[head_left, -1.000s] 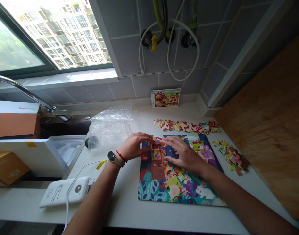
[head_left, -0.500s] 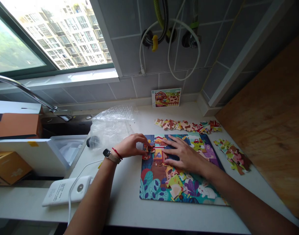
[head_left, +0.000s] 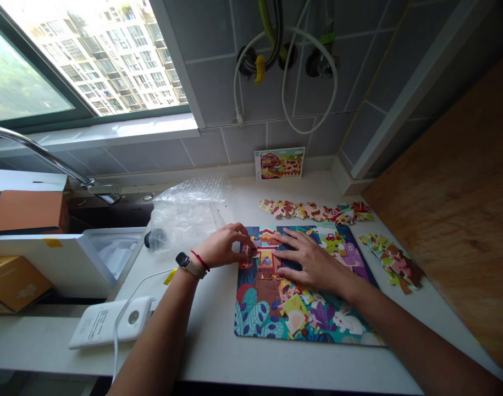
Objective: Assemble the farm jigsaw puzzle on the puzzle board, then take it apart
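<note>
A colourful puzzle board (head_left: 257,313) lies on the counter in front of me, its pictured surface partly overlaid with farm-scene pieces. At its upper left edge, the thumb and fingers of my left hand (head_left: 226,245) close on a reddish puzzle piece (head_left: 246,257), which they partly hide. My right hand (head_left: 307,257) rests palm down across the middle of the board with its fingers spread, touching joined pieces such as the yellow-and-red house piece (head_left: 266,260). Below that hand, a heap of loose puzzle pieces (head_left: 296,314) sits on the board.
Behind the board runs a row of loose pieces (head_left: 313,212); another pile (head_left: 393,261) lies to its right. A picture card (head_left: 280,164) leans against the wall. Leftward are crumpled clear plastic wrap (head_left: 185,214), a white power bank (head_left: 111,323) with a cable, and a sink with boxes (head_left: 28,212).
My left wrist has shifted slightly to the right, while its fingers stay at the same spot on the board. The right hand has hardly moved.
</note>
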`<state>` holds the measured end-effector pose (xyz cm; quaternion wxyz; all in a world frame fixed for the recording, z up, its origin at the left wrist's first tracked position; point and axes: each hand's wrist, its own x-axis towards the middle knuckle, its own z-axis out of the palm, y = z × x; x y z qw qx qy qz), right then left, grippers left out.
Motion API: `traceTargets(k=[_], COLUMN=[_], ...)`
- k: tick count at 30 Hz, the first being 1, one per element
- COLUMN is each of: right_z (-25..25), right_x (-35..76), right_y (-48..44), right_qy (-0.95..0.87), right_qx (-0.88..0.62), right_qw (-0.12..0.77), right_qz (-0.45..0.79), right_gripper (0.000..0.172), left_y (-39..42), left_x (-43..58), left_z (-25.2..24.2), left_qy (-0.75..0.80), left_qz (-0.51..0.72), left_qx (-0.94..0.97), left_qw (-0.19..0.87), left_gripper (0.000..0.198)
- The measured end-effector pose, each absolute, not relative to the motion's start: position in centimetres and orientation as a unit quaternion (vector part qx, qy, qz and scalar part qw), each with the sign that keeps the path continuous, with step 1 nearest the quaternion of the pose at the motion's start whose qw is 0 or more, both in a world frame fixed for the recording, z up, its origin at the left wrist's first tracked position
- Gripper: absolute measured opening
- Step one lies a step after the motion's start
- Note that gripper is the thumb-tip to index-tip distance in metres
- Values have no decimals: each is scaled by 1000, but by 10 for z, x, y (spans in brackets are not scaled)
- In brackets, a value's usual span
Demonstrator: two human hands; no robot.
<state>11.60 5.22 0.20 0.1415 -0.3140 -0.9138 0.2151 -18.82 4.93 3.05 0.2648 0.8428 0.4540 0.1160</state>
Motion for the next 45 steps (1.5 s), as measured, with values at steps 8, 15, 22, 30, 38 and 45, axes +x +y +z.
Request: traceTargets(k=[8,15,22,30,38,45], right_z=[-1,4,3,3,3,5], right_x=[116,115,116,116,116,115], right_y=[52,51,51,52,51,51], right_qy=[-911,-911,-905,-908,-908,-906], right_qx=[-315,-328,-344,-345,-344,-347], right_qw=[154,139,157,141,139,133], right_qz=[215,206,194,194,195,204], right_gripper=[37,45,46,45,45,45], left_y=[49,47,44,41,39,38], left_x=[-186,-185,-183,-178,-176,-176], left_z=[32,30,34,34,37,36], left_qy=[446,451,444,418,429,423], left_qz=[128,127,109,83,60,54], left_qx=[849,846,851,867,864,863], left_qw=[252,253,256,257,256,271], left_gripper=[33,47,46,40,40,40])
